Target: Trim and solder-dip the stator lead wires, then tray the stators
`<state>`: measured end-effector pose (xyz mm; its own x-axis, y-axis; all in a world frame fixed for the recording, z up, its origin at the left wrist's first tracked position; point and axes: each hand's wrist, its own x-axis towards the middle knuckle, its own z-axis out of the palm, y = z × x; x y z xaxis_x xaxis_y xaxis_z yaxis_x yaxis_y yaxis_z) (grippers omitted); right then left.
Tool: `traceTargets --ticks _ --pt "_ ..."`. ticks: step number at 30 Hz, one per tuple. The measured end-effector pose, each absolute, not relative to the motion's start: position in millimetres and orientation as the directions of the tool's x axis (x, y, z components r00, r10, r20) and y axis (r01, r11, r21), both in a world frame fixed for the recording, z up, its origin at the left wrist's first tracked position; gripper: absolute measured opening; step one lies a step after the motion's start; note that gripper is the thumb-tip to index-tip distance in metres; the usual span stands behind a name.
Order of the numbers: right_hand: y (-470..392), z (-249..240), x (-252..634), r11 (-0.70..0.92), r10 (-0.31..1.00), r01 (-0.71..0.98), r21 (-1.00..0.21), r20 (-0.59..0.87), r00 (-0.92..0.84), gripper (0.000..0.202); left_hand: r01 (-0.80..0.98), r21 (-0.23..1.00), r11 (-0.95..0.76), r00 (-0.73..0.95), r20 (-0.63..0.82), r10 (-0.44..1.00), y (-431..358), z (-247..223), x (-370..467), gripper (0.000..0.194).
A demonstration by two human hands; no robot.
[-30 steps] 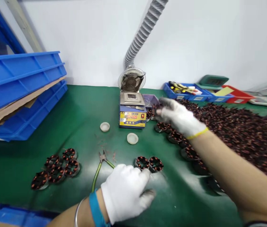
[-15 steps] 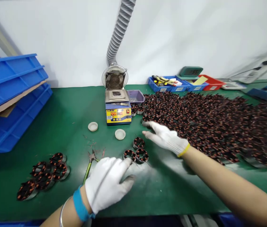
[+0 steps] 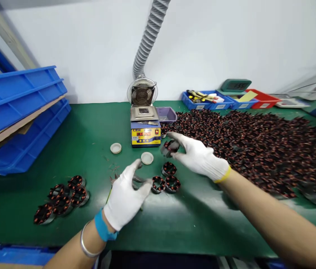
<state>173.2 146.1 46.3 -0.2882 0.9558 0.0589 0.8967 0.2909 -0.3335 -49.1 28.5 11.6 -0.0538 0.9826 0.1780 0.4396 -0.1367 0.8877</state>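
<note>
My right hand (image 3: 195, 151), in a white glove with a yellow cuff, grips a wound motor stator (image 3: 170, 148) between thumb and fingers, lifted above the table. My gloved left hand (image 3: 128, 194) has its thumb and fingers apart with nothing between them. It hovers over green-handled cutters (image 3: 112, 181), which it partly hides. Just right of it, three stators stand close together, one of them a ring with copper windings (image 3: 172, 183). Further left sits a small group of similar stators (image 3: 62, 203). A large mass of stators (image 3: 247, 149) covers the right side.
A solder pot (image 3: 146, 127) with a digital display stands at the back under a grey duct (image 3: 151, 37). Two small white dishes, one a nearer dish (image 3: 147, 158), lie before it. Blue crates (image 3: 20, 123) rise at left. A tool bin (image 3: 200, 101) stands behind the stators.
My right hand has picked a stator from the edge of the mass and raised it. My left hand has lifted off the three stators, its fingers spreading. The view has shifted slightly left.
</note>
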Motion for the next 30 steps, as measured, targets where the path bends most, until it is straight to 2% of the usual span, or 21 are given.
traceTargets --ticks 2,4,7,9,13,15,17,19,21,23,26,28,30 --pt "116 51 161 0.534 0.841 0.726 -0.434 0.186 -0.508 0.068 0.117 0.993 0.021 -0.021 -0.019 1.000 30 16 -48 0.077" --pt "91 50 145 0.761 0.647 0.517 -0.393 0.391 -0.655 0.064 -0.111 0.991 0.068 0.104 -0.057 0.993 31 20 -46 0.080" --pt "72 41 120 0.901 0.427 0.353 -0.251 0.654 -0.624 0.062 -0.166 0.984 0.059 0.132 -0.037 0.991 34 24 -46 0.051" --pt "72 32 108 0.909 0.394 0.345 -0.234 0.751 -0.530 0.061 -0.124 0.991 0.050 0.009 -0.050 0.999 37 23 -47 0.038" --pt "79 15 100 0.868 0.461 0.386 -0.312 0.793 -0.397 0.049 -0.014 1.000 0.015 -0.167 -0.017 0.986 39 15 -48 0.022" --pt "80 11 101 0.876 0.455 0.366 -0.314 0.792 -0.407 0.034 -0.015 1.000 -0.021 -0.198 0.017 0.980 38 8 -50 0.026" --pt "81 13 103 0.904 0.398 0.345 -0.253 0.790 -0.467 0.020 -0.050 0.998 -0.033 -0.246 0.020 0.969 36 0 -52 0.032" --pt "81 19 106 0.922 0.329 0.360 -0.142 0.780 -0.532 0.011 -0.118 0.993 -0.006 -0.281 -0.028 0.959 34 -5 -53 0.037" --pt "82 24 109 0.925 0.266 0.377 -0.040 0.778 -0.569 0.014 -0.242 0.970 0.040 -0.265 -0.106 0.958 32 -5 -51 0.042" --pt "84 27 111 0.928 0.241 0.372 -0.009 0.778 -0.581 0.017 -0.378 0.920 0.098 -0.190 -0.181 0.965 30 0 -47 0.046" --pt "87 25 113 0.939 0.290 0.316 -0.136 0.808 -0.513 0.014 -0.504 0.849 0.159 -0.104 -0.242 0.965 26 12 -40 0.049" --pt "89 22 114 0.926 0.363 0.267 -0.265 0.816 -0.450 0.015 -0.545 0.824 0.156 -0.098 -0.247 0.964 23 20 -37 0.046" --pt "89 22 114 0.914 0.404 0.230 -0.335 0.811 -0.424 0.014 -0.610 0.778 0.152 -0.066 -0.241 0.968 22 27 -39 0.045"
